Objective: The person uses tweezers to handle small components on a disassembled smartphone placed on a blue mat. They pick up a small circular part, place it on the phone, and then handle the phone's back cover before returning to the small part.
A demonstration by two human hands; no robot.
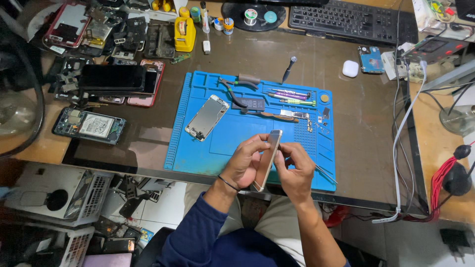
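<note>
While edge-up, phone body [267, 158] sits between left hand [245, 165] and right hand [296, 170].

blue repair mat [222, 143], black keyboard [346, 20], pliers [235, 91]

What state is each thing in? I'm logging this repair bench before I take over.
Phone body: held on edge between both hands.
Left hand: gripping the phone body.
Right hand: gripping the phone body.
Screen panel: detached, flat on the blue mat.
Pliers: lying on the mat.
Opened phone: back off, insides showing.
</note>
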